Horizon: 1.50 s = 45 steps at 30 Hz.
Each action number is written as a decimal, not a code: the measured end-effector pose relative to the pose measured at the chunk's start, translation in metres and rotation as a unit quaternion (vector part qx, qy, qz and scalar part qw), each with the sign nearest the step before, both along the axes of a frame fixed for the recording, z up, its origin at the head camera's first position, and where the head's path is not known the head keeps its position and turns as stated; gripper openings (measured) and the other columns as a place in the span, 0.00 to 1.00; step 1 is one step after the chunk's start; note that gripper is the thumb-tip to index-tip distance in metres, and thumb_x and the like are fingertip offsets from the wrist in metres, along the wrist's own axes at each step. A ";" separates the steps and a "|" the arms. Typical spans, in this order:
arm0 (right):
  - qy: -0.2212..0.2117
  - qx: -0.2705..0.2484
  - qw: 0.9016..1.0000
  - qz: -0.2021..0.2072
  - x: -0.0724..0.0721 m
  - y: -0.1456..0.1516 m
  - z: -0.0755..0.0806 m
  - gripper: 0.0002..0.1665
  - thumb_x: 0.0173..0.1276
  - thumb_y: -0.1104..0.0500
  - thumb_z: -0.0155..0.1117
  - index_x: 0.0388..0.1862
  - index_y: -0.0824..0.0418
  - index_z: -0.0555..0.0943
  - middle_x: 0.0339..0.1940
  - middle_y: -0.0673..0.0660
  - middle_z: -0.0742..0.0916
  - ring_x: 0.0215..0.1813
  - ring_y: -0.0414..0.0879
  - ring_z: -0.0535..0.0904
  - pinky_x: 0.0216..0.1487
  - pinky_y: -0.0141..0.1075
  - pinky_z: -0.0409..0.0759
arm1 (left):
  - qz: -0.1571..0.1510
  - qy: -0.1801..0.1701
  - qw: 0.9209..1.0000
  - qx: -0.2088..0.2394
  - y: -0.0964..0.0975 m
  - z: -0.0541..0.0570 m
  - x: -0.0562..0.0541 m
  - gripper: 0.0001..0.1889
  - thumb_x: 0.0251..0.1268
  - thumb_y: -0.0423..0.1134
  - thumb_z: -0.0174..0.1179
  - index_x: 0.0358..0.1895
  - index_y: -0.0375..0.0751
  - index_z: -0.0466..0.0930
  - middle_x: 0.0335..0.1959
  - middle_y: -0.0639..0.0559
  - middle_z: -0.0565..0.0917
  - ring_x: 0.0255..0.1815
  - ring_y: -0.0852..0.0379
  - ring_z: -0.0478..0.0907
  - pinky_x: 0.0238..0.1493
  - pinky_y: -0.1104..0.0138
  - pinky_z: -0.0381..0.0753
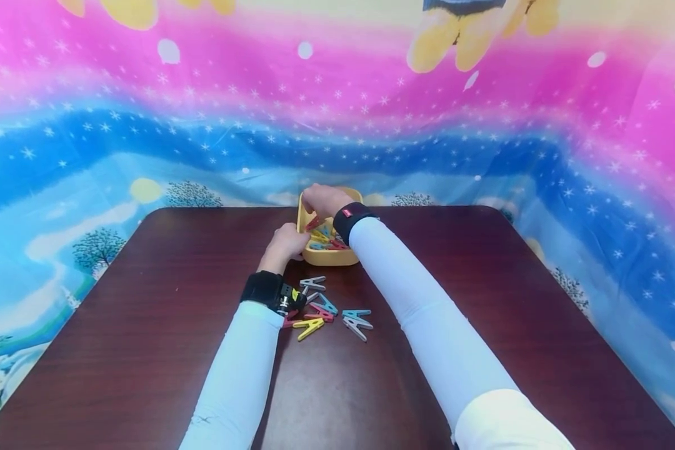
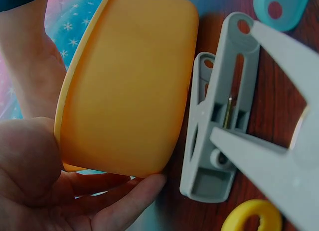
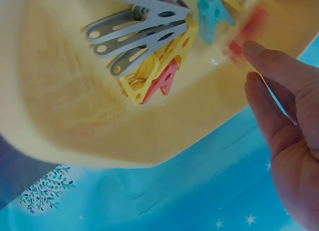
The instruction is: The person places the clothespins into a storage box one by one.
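Note:
A yellow plastic box stands toward the far side of the table, with several clothespins inside. My left hand grips the box's left side; the left wrist view has the thumb side at the rim and fingers against the outer wall. Over the box's far left part is my right hand. In the right wrist view its thumb and finger stand apart, and a blurred red clothespin is just off the thumb tip. Grey clothespins, yellow ones and a red one lie on the box floor.
On the dark wooden table, several loose clothespins lie on the near side of the box: a yellow one, grey ones, blue and red ones. A printed cloth hangs behind the table.

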State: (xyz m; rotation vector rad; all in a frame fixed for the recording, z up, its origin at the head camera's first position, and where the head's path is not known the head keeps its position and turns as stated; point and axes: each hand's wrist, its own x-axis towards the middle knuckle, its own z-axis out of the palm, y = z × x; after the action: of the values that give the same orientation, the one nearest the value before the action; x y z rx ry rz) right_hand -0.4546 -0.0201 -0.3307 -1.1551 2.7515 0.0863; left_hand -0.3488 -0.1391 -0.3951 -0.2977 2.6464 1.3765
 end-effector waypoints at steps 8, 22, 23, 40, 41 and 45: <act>-0.019 -0.001 1.000 -0.013 0.005 0.006 0.005 0.08 0.76 0.72 0.65 0.36 0.62 0.81 0.27 0.50 0.64 0.31 0.44 0.60 0.34 0.34 0.63 | -0.004 -0.003 1.000 0.008 0.000 0.003 0.005 0.24 0.85 0.43 0.51 0.73 0.31 0.73 0.67 0.34 0.83 0.61 0.41 0.88 0.57 0.54 0.94; -0.017 -0.017 0.999 -0.037 0.015 0.026 0.021 0.15 0.79 0.60 0.70 0.60 0.63 0.86 0.55 0.57 0.88 0.55 0.51 0.83 0.60 0.45 0.86 | -0.001 0.003 1.000 0.001 -0.002 0.004 0.004 0.24 0.84 0.43 0.51 0.72 0.30 0.74 0.63 0.33 0.85 0.56 0.41 0.90 0.51 0.58 0.95; -0.015 -0.020 0.999 -0.041 0.015 0.028 0.022 0.16 0.79 0.59 0.69 0.61 0.63 0.85 0.55 0.57 0.88 0.55 0.51 0.83 0.60 0.45 0.86 | 0.000 0.002 1.000 0.003 -0.001 0.004 0.004 0.24 0.84 0.43 0.51 0.72 0.30 0.74 0.64 0.33 0.84 0.57 0.41 0.90 0.52 0.57 0.95; 0.004 -0.145 0.987 -0.071 0.088 0.094 0.039 0.21 0.76 0.55 0.70 0.63 0.61 0.85 0.62 0.61 0.90 0.64 0.55 0.87 0.70 0.49 0.86 | 0.011 -0.005 1.000 0.012 0.003 0.004 0.006 0.23 0.83 0.42 0.52 0.71 0.31 0.73 0.62 0.35 0.84 0.56 0.43 0.88 0.53 0.57 0.95; 0.006 -0.150 0.986 -0.066 0.095 0.097 0.038 0.21 0.76 0.55 0.70 0.63 0.61 0.85 0.61 0.60 0.91 0.63 0.55 0.87 0.68 0.49 0.87 | 0.011 -0.006 1.000 0.012 0.003 0.004 0.005 0.23 0.83 0.42 0.52 0.71 0.31 0.73 0.62 0.35 0.84 0.56 0.43 0.88 0.53 0.57 0.95; -0.010 -0.152 0.987 -0.054 0.121 0.108 0.035 0.20 0.75 0.55 0.72 0.62 0.61 0.87 0.59 0.58 0.92 0.60 0.53 0.88 0.66 0.47 0.89 | 0.008 -0.005 1.000 0.016 0.003 0.004 0.005 0.24 0.83 0.42 0.52 0.72 0.31 0.72 0.62 0.35 0.84 0.56 0.43 0.89 0.55 0.56 0.94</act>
State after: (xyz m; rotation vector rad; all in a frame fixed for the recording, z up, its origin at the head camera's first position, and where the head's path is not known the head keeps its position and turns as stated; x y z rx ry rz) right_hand -0.3336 0.0883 -0.2962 -1.0582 2.8721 -0.3690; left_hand -0.3435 -0.1365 -0.3911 -0.3208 2.6170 1.4170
